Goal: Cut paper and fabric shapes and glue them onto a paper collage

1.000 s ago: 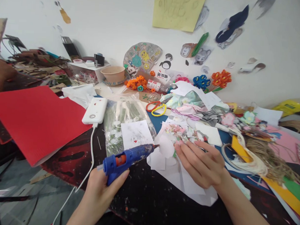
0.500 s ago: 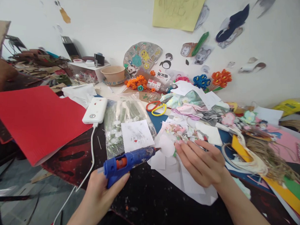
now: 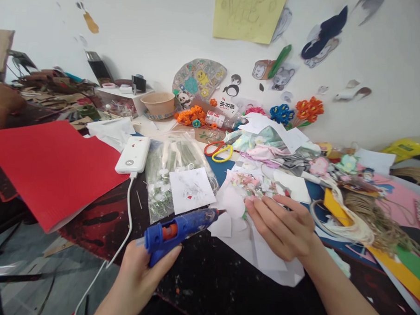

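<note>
My left hand (image 3: 145, 271) is wrapped round the handle of a blue glue gun (image 3: 182, 226), whose dark tip points right. Close to that tip is a round white piece (image 3: 234, 204) with a bit of green at its lower edge. My right hand (image 3: 283, 225) has its fingers together at the right side of this piece; the fingertips hide just what they pinch. Small pink and green scraps (image 3: 247, 181) lie behind the fingers, and white paper sheets (image 3: 261, 252) lie beneath.
A clear bag (image 3: 159, 192) and a white paper square (image 3: 191, 191) lie left of centre. Beyond are red and yellow scissors (image 3: 222, 153). A white power bank (image 3: 133, 154) with a cable and red card (image 3: 52, 169) are at left. Twine (image 3: 367, 211) lies right. Another person's hand (image 3: 3, 102) shows far left.
</note>
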`<state>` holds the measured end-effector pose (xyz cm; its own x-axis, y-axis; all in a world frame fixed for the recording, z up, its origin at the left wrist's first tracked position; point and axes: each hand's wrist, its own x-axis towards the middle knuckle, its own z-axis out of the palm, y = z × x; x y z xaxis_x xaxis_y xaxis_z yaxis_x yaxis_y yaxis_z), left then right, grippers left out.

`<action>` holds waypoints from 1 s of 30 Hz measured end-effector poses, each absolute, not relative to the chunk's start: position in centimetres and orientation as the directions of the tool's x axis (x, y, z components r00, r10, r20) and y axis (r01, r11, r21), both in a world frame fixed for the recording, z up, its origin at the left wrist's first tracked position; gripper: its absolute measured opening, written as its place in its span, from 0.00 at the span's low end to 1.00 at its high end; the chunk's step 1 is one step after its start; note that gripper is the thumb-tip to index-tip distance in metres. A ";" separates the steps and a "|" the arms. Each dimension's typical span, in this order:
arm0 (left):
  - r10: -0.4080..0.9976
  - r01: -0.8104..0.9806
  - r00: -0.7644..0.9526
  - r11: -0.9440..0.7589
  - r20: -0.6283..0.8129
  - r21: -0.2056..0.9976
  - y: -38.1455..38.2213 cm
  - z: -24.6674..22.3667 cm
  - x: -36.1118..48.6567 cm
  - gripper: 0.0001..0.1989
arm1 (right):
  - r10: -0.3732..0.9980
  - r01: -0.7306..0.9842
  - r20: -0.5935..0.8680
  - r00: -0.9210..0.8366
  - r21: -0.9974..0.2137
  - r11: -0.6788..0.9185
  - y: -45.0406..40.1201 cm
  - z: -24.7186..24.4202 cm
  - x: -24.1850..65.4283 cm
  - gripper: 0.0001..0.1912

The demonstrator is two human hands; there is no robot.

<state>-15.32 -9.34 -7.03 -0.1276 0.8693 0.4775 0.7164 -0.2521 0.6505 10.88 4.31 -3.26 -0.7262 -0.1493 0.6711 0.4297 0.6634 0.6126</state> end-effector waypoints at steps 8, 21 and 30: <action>0.869 0.721 -0.098 -0.275 0.485 0.637 -9.3 -6.9 -15.2 0.07 | -0.171 0.428 0.677 -0.716 0.619 0.659 4.5 -3.4 10.9 0.05; 0.857 0.744 -0.028 -0.326 0.514 0.584 -9.5 -7.0 -15.2 0.06 | -0.132 0.433 0.664 -0.736 0.612 0.662 4.1 -3.0 11.0 0.07; 0.856 0.746 -0.029 -0.326 0.517 0.581 -9.7 -7.1 -15.2 0.06 | -0.129 0.432 0.665 -0.736 0.608 0.666 4.1 -3.1 11.1 0.06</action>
<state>-15.19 -9.65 -7.09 -0.0288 0.8557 0.5166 0.7456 -0.3258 0.5812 11.14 4.09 -3.06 -0.7361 -0.1285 0.6646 0.4324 0.6661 0.6077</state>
